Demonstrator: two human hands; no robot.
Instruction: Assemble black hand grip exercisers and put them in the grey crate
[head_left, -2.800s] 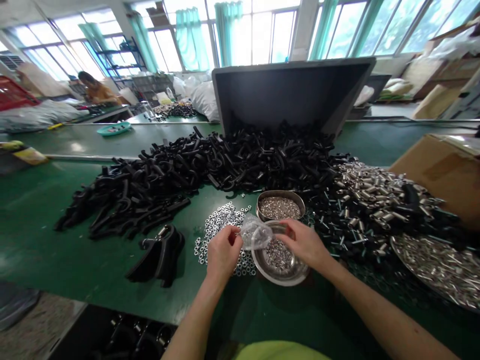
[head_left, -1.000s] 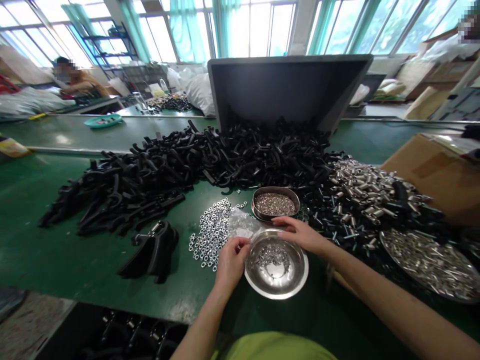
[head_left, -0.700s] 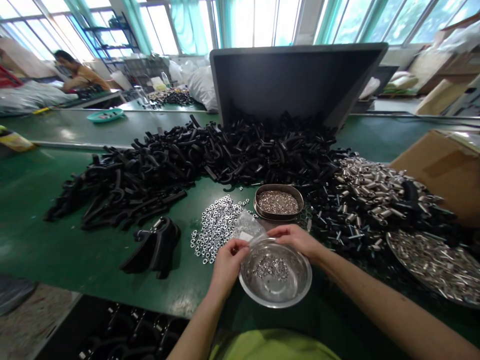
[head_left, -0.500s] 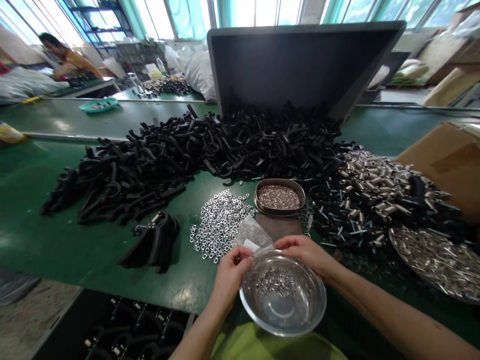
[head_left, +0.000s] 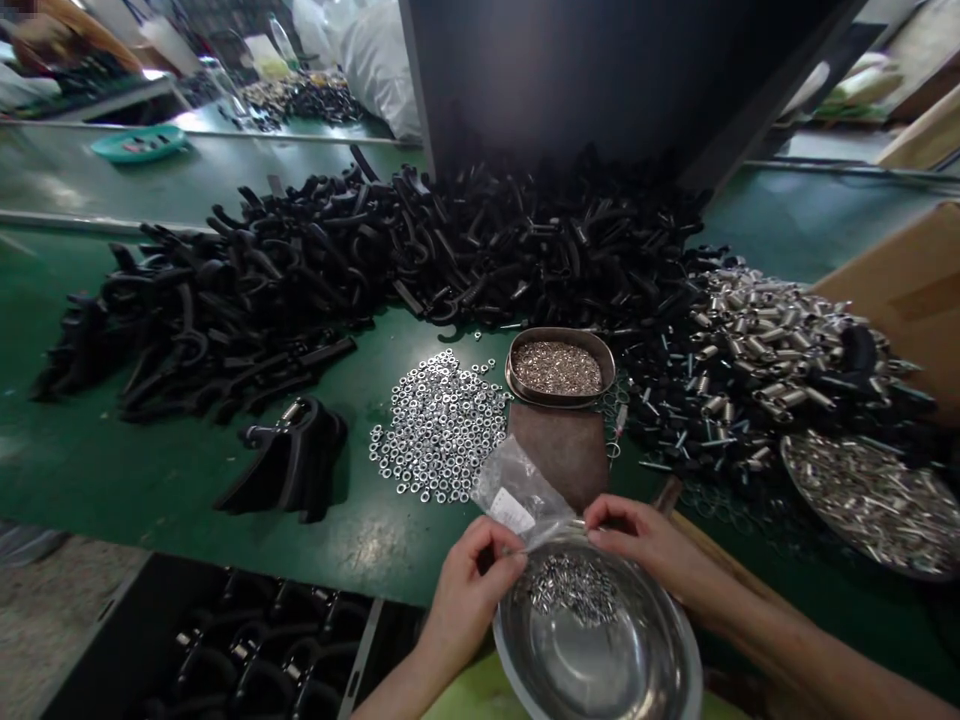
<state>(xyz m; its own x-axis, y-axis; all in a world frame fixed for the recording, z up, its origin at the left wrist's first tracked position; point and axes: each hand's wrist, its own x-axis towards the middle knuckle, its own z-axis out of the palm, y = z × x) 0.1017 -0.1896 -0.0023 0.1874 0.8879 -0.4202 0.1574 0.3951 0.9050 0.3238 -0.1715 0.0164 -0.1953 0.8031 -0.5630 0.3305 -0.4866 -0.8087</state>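
My left hand (head_left: 480, 570) pinches one edge of a clear plastic bag (head_left: 536, 485) that carries a small white label. At the bag's other edge, the thumb and fingers of my right hand (head_left: 637, 545) are closed on the plastic, close to the bowl's rim. Below both hands sits a shiny metal bowl (head_left: 592, 675), tilted towards me. Small silver metal pins (head_left: 574, 590) lie heaped inside it. Beyond the bag are a brown flat plate (head_left: 559, 445) and a pile of silver nuts (head_left: 450, 425).
An oval tin (head_left: 561, 368) holds tiny metal pieces. Black plastic parts (head_left: 420, 250) are heaped across the green table, before a large dark bin (head_left: 600, 80). Springs (head_left: 780, 330) and a dish of pins (head_left: 874, 500) are at right. A black crate (head_left: 277, 640) stands lower left.
The view has tipped downward. The bowl appears lower and tilted more towards me, and the bag's label shows more fully. Both hands keep their pinch near the rim.
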